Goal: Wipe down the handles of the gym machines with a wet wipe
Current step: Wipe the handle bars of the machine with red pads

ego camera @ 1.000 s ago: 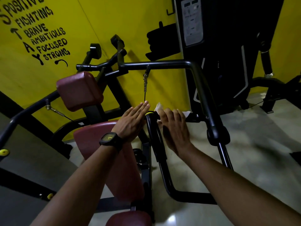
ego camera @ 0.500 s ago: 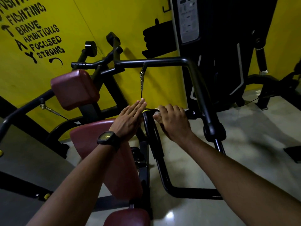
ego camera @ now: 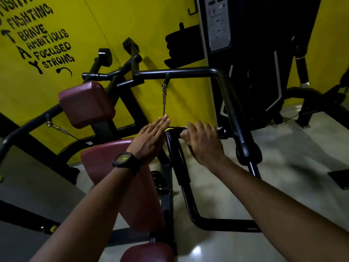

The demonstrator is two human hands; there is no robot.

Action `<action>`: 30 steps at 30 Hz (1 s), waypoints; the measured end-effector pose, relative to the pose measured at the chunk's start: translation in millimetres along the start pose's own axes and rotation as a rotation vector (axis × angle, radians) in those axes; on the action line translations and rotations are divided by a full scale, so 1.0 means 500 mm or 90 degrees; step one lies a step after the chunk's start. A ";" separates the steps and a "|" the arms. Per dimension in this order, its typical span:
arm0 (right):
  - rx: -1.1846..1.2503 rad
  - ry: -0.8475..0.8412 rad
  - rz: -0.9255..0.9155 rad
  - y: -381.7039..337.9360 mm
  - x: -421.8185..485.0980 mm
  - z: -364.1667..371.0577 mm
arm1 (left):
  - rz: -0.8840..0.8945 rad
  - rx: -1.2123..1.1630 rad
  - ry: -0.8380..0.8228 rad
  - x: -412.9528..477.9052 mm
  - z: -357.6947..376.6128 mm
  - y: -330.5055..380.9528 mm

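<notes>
Here, fingers of the right hand (ego camera: 204,147) clench one wet wipe (ego camera: 184,130) round one handle (ego camera: 175,128); the left hand (ego camera: 149,140) is straight-fingered.

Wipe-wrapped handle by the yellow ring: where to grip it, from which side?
Take the handle on its straight level stretch between the yellow ring and the frame upright, from above, fingers curling over the far side, as the right hand does with the wet wipe beneath. Round bar, open above.
</notes>
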State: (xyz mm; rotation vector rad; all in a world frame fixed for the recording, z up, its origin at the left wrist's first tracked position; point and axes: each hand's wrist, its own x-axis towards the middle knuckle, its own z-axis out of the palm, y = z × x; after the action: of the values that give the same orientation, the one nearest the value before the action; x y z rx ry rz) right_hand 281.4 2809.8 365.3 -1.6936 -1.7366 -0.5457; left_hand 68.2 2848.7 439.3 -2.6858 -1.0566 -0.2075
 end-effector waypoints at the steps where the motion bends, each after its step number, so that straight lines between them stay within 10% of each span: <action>1: -0.027 0.018 -0.003 0.001 -0.014 0.006 | 0.001 0.003 0.000 0.001 -0.001 0.000; 20: -0.050 0.051 0.044 -0.003 -0.026 0.011 | -0.018 -0.007 -0.011 0.000 -0.003 0.006; 30: 0.175 0.099 0.011 0.020 -0.039 -0.009 | -0.012 -0.013 -0.008 0.002 -0.009 0.008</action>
State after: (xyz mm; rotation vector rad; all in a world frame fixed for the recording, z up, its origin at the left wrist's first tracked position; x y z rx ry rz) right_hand 291.4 2793.4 353.5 -1.4347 -1.6036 -0.3986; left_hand 71.7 2845.2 442.8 -2.6994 -1.0889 -0.2055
